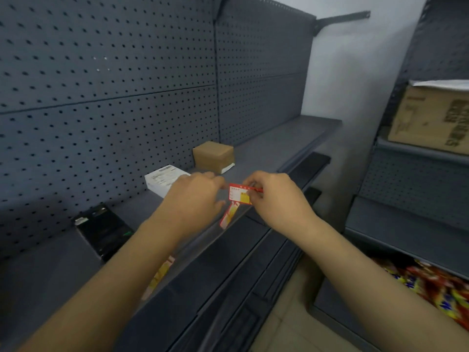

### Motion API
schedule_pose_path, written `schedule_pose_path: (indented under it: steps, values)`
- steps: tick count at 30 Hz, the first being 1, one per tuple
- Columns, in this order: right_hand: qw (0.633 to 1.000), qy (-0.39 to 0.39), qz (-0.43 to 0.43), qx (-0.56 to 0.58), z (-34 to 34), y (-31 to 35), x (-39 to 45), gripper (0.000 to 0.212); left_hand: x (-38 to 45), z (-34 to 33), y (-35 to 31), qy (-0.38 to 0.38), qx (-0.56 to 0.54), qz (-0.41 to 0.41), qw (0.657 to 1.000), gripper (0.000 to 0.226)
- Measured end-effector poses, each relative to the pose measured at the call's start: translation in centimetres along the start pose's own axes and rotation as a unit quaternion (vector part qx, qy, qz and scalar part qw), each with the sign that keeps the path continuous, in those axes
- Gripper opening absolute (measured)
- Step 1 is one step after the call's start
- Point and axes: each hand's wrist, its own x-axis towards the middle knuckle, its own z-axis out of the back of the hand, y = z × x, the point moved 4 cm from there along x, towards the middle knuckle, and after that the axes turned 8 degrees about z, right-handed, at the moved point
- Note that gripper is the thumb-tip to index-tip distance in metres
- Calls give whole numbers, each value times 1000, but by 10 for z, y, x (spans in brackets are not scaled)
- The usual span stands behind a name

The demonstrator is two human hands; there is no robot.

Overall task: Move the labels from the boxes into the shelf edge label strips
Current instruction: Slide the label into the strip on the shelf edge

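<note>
Nearest the camera, both bare forearms reach in over the front of the shelf (45,270), and a yellow and red label (162,271) already sits in the shelf edge label strip (203,240) beneath the left forearm, partly hidden by it. Further along the same strip a second seated label (228,215) shows just below the hands. Above it, the left hand (195,196) and right hand (274,196) hold a red-bordered label (239,195) between them: the right hand's fingers are curled and pinching its right end, while the left hand's fingertips meet its left edge, though whether they pinch or merely steady it cannot be told. This label hangs just above the strip and is not yet seated. Assessed risk: the label is thin and held only by its ends, so it may buckle or catch on the strip's lip if pushed in skewed; it may also overlap or dislodge the seated label directly below. Beyond the hands, on the shelf, lie a black box (104,231), a white box (165,180) and a brown box (213,156), with the pegboard back panel (109,80) behind.
</note>
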Motion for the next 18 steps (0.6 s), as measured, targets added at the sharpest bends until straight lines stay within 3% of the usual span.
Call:
schedule_pose_path:
  steps: [8, 18]
  values:
    - [1000, 27, -6, 15, 16, -129, 56, 20, 101, -45, -68, 14, 12, 20, 1000, 34]
    - [986, 125, 86, 73, -1, -237, 127, 21, 181, -97, -115, 46, 45, 139, 988, 33]
